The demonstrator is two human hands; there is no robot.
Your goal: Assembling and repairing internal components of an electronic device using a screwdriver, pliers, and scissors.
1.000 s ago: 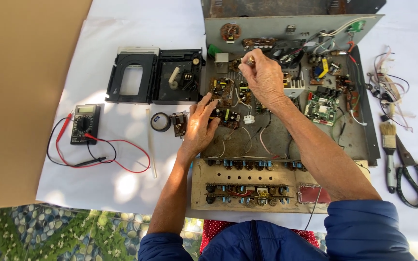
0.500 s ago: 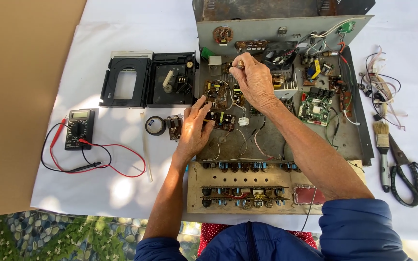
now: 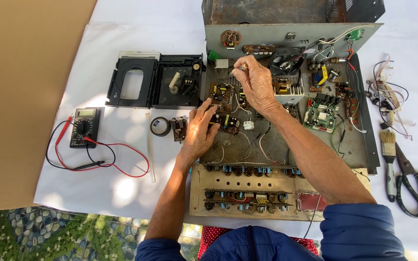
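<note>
We see opened chassis [image 3: 286, 145], boards exposed; left hand [image 3: 200, 129] spread flat steadying small board [image 3: 225, 123]; right hand [image 3: 256, 83] pinching tiny part, possibly screw; reassembly not begun.

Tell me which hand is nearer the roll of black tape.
Left. The left hand rests on the chassis edge just right of the roll of black tape; the right hand is farther away, up over the circuit boards.
</note>
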